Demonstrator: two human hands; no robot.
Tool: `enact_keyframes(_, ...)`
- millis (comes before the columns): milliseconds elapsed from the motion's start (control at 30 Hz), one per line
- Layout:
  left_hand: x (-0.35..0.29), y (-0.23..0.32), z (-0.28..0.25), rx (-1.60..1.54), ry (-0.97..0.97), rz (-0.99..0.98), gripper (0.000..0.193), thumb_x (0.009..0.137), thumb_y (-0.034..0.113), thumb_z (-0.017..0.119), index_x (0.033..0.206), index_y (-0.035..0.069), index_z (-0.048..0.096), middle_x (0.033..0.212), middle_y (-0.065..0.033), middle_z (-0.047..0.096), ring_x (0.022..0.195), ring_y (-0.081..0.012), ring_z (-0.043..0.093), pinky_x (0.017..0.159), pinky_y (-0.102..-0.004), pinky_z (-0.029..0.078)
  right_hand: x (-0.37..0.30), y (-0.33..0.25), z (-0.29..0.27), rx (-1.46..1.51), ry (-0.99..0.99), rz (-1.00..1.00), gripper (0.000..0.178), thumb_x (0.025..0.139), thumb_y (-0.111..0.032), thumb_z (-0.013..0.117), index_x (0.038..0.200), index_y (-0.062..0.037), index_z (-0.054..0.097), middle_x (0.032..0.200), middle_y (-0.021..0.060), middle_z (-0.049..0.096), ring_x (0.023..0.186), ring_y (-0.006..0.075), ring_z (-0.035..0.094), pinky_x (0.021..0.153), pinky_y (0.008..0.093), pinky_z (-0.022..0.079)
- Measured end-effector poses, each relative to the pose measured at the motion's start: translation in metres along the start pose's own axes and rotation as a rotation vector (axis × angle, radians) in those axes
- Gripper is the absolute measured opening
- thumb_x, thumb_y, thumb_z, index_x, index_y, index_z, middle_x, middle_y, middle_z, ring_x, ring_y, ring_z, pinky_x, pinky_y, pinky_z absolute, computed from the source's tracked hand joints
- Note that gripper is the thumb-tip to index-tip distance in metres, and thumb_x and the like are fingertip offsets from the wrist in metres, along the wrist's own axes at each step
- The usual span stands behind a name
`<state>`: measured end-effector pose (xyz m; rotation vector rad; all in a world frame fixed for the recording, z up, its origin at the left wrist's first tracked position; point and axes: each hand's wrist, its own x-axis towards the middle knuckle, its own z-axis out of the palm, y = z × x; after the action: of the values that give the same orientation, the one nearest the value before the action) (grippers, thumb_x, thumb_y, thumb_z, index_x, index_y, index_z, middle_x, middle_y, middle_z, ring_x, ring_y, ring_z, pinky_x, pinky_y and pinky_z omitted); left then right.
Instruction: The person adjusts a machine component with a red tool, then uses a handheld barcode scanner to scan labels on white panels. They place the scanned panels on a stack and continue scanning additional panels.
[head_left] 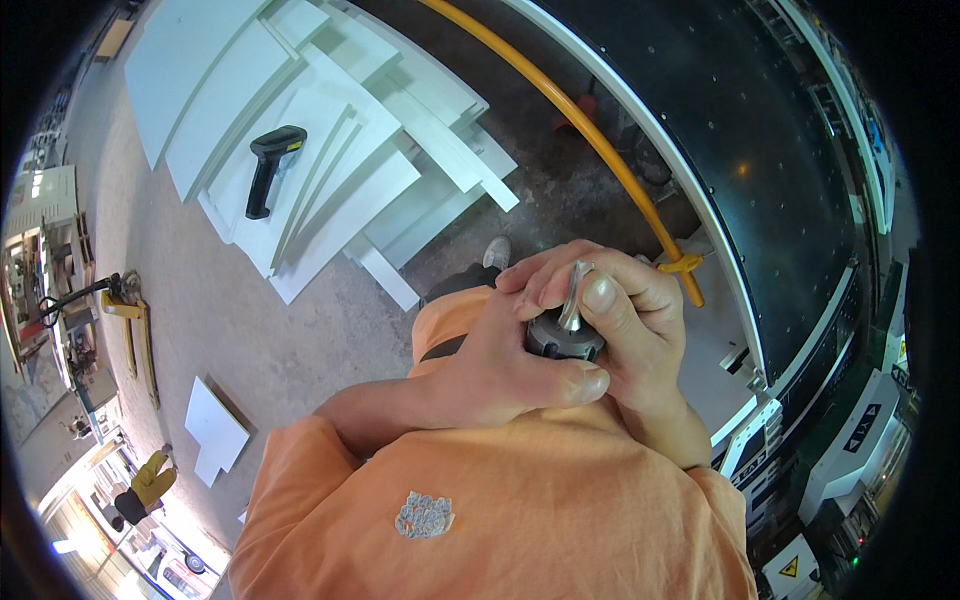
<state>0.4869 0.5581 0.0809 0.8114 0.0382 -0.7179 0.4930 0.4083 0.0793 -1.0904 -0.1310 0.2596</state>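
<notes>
Both my hands are close together in front of my orange shirt. My left hand (pixel 486 342) wraps a dark round holder (pixel 562 336) with a notched collar, its thumb lying along the near side. Curled over the top from the other side is my right hand (pixel 643 318). Between the right thumb and fingers stands a shiny, curved metal bit (pixel 574 297), its lower end at the middle of the collar. The lower part of the holder is hidden in my palms.
White cut panels (pixel 345 165) lie stacked ahead, with a black handheld scanner (pixel 272 168) on top. A bent yellow-orange bar (pixel 590 130) runs beside a black machine bed (pixel 740 110) on the right. On the left are a panel offcut (pixel 215 430) and a yellow pallet jack (pixel 135 330).
</notes>
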Motion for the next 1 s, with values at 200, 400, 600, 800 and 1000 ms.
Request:
enact_keyframes(200, 0.002, 0.002, -0.003, 0.014, 0.005, -0.014, 0.045, 0.077, 0.007, 0.074, 0.116, 0.005, 0.052, 0.099, 0.0001, 0.06, 0.093, -0.006, 0.061, 0.074, -0.0235, 0.047, 0.0, 0.002, -0.003, 0.009, 0.015, 0.039, 0.026, 0.105, -0.016, 0.057, 0.1, 0.0048, 0.073, 0.098, 0.0151, 0.075, 0.102, 0.0253, 0.072, 0.09, 0.0349, 0.056)
enact_keyframes(400, 0.005, 0.009, 0.004, 0.907, 0.209, 0.095, 0.05, 0.072, 0.017, 0.082, 0.117, 0.006, 0.062, 0.093, -0.0071, 0.069, 0.09, -0.0167, 0.069, 0.076, -0.0296, 0.053, 0.003, 0.011, -0.012, 0.071, 0.039, -0.176, 0.028, 0.101, -0.02, 0.062, 0.11, 0.0058, 0.07, 0.115, 0.0203, 0.071, 0.118, 0.0309, 0.066, 0.1, 0.0407, 0.052)
enact_keyframes(600, 0.006, 0.01, 0.02, 1.291, 0.376, 0.32, 0.047, 0.071, 0.024, 0.088, 0.105, 0.005, 0.06, 0.089, -0.0148, 0.071, 0.078, -0.0312, 0.075, 0.064, -0.0376, 0.059, -0.005, 0.013, -0.018, -0.14, 0.129, -0.367, 0.029, 0.099, -0.019, 0.065, 0.108, 0.0075, 0.07, 0.115, 0.0223, 0.069, 0.116, 0.0342, 0.066, 0.102, 0.0447, 0.051)
enact_keyframes(800, -0.001, 0.01, 0.024, 1.359, 0.425, 0.369, 0.048, 0.07, 0.025, 0.09, 0.102, 0.007, 0.058, 0.084, -0.0105, 0.069, 0.071, -0.0268, 0.073, 0.06, -0.0375, 0.058, -0.009, 0.014, -0.017, -0.098, 0.172, -0.367, 0.028, 0.102, -0.019, 0.061, 0.104, 0.0071, 0.071, 0.112, 0.0212, 0.069, 0.111, 0.0344, 0.068, 0.102, 0.0465, 0.052)
enact_keyframes(1000, -0.002, 0.004, 0.023, 1.414, 0.468, 0.552, 0.052, 0.068, 0.023, 0.091, 0.104, 0.008, 0.058, 0.085, -0.0081, 0.069, 0.07, -0.0249, 0.073, 0.059, -0.0358, 0.057, -0.008, 0.018, -0.014, 0.002, 0.141, -0.361, 0.032, 0.104, -0.024, 0.059, 0.105, 0.0054, 0.071, 0.112, 0.0208, 0.069, 0.111, 0.0343, 0.067, 0.102, 0.048, 0.052)
